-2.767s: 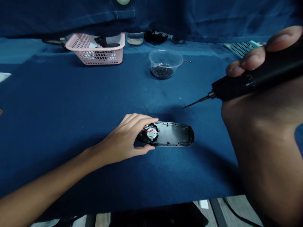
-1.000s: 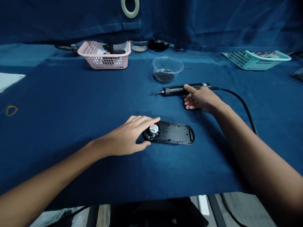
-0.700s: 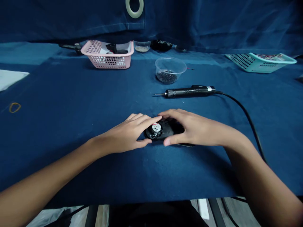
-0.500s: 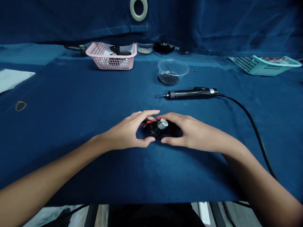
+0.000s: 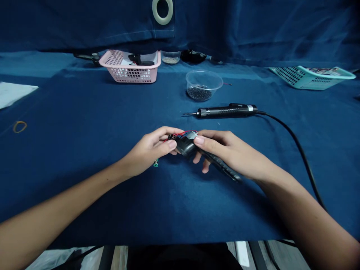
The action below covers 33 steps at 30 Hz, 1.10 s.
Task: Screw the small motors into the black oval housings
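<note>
Left hand (image 5: 149,152), at the centre-left of the frame, is nearly closed, thumb and fingers pinching the left end of a rounded black part (image 5: 186,147); just below its fingers a small green circuit board (image 5: 156,162) shows, which was out of sight half a second ago; whether it hangs or rests on the blue cloth (image 5: 135,210) I cannot tell. In mid-frame a red wire (image 5: 182,132) arches over to a silver motor (image 5: 192,135), beside the right thumb; a long black shell (image 5: 222,165) slants from there toward the lower right; it lay flat on the cloth moments ago and is now tilted up in the grip; fingers hide whether the shell and the rounded part are joined. Right hand (image 5: 229,152), right of centre, is partly curled, thumb on top and fingertips underneath, holding the shell; above it lies the black electric screwdriver (image 5: 227,111), let go since the earlier views, its cable (image 5: 299,144) curving down the right side; both hands being on the wired parts, the work looks to have passed from driver to fingers.
</note>
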Available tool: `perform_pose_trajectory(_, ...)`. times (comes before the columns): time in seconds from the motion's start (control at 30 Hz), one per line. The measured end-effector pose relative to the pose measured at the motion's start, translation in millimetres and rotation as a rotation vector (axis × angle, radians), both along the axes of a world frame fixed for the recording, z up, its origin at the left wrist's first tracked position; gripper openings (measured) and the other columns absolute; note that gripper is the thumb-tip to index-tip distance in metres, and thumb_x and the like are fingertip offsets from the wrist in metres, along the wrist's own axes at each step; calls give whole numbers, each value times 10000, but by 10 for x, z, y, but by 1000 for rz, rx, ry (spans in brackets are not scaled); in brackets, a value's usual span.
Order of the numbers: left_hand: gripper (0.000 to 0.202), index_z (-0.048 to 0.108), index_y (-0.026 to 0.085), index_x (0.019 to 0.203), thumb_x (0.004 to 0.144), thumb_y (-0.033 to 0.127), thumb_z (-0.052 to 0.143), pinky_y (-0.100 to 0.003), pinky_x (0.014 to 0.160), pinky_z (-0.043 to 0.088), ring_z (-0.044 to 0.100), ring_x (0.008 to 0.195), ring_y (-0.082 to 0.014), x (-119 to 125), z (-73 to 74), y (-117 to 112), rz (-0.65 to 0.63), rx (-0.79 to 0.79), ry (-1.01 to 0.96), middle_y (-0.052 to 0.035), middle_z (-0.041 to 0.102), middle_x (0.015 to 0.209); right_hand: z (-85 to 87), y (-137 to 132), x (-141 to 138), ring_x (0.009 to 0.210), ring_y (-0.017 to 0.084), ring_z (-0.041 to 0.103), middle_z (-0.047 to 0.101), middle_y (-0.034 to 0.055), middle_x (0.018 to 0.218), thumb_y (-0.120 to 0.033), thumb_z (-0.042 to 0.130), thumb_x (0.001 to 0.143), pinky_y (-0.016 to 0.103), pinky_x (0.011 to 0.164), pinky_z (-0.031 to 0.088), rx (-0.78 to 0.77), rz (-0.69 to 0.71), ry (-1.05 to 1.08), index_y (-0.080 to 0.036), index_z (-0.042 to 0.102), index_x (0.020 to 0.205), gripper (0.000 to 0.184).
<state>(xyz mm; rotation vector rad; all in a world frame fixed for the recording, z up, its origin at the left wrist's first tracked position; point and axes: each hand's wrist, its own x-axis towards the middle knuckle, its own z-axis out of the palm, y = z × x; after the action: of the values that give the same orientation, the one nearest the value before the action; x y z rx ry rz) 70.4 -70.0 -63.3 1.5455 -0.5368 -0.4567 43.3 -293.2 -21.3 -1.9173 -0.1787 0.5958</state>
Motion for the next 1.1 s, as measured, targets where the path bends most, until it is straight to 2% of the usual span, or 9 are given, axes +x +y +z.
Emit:
perform_pose_trajectory(0.17, 378, 586, 150, 1206, 921, 399, 587, -350, 873, 552, 672, 971, -213, 1, -31, -16, -8, -57, 100, -100, 667, 1121, -11, 22, -11, 773, 217, 700, 679, 96, 868, -642, 456, 885, 298, 596, 578, 32, -10, 24, -171, 646, 1044, 533)
perform_pose_trajectory(0.57, 410, 559, 158, 1247, 950, 440, 544, -361, 926, 510, 640, 1002, -205, -5, -74, -15, -40, -64, 135, -83, 634, 1108, 35, 92, -22, 650, 167, 686, 689, 99, 934, -644, 529, 846, 277, 554, 615, 120, -115, 149, -144, 628, 1041, 546)
perform_pose_trajectory(0.73, 590, 492, 202, 1322, 838, 470, 696, -284, 839, 503, 597, 979, -178, -57, -58, -27, -28, 35, 73, -63, 597, 1131, -1, 94, -26, 688, 195, 692, 654, 84, 952, -643, 547, 832, 328, 533, 616, 148, -170, 162, -171, 583, 1039, 517)
perform_pose_trajectory(0.8, 588, 495, 216, 1313, 822, 453, 716, -279, 840, 502, 589, 998, -181, -86, -64, -37, -14, 79, 51, -59, 588, 1166, -19, 95, -33, 740, 202, 688, 637, 72, 974, -635, 562, 826, 335, 535, 614, 137, -151, 168, -195, 565, 1041, 489)
perform_pose_trajectory(0.97, 578, 451, 277, 1347, 837, 369, 707, -322, 980, 474, 563, 1162, -216, -154, -88, -62, 74, 188, -137, -35, 559, 1306, -55, 97, -33, 874, 167, 640, 617, 46, 980, -572, 555, 865, 285, 678, 602, 155, -77, 126, -237, 563, 1115, 418)
perform_pose_trajectory(1.1, 601, 443, 253, 1370, 831, 324, 700, -343, 1086, 413, 515, 1264, -238, -177, -70, -71, 112, 272, -364, -45, 538, 1368, -76, 109, -32, 895, 156, 621, 614, 52, 1035, -482, 574, 876, 259, 681, 571, 176, -43, 71, -235, 561, 1155, 373)
